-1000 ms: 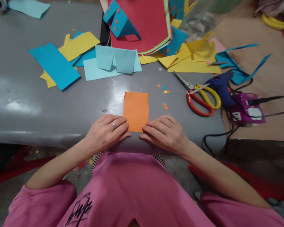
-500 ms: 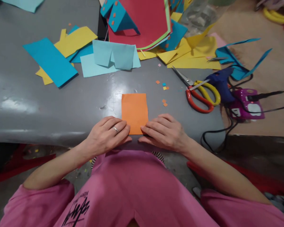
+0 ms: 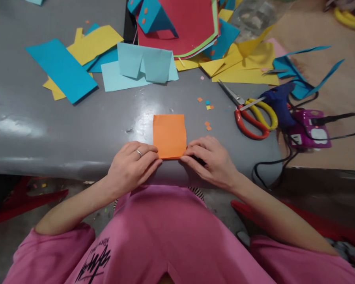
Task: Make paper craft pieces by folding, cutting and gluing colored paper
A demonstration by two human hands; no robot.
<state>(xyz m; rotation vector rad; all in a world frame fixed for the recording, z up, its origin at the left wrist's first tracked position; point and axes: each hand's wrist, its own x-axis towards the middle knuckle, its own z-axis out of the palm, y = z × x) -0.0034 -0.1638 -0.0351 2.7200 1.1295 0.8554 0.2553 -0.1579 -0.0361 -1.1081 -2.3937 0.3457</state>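
Observation:
A piece of orange paper [image 3: 169, 136] lies on the grey table in front of me, its near edge lifted or folded slightly. My left hand [image 3: 133, 163], with a ring on one finger, pinches the near left corner between thumb and fingers. At the near right corner, my right hand [image 3: 211, 161] pinches the paper the same way. Both thumbs are on the near edge. Tiny orange, blue and yellow paper squares [image 3: 207, 126] are scattered to the right of the sheet.
Scissors [image 3: 253, 116] with red and yellow handles lie at right, beside a blue glue gun [image 3: 278, 102] and a purple box [image 3: 310, 130] with black cords. Blue paper [image 3: 63, 71], folded light blue paper [image 3: 158, 65], yellow paper [image 3: 245, 73] and red sheets [image 3: 189, 27] spread across the back.
The near edge of the orange paper has been turned up, so the sheet looks shorter. My fingers have gone from lying on its sides to pinching its near corners.

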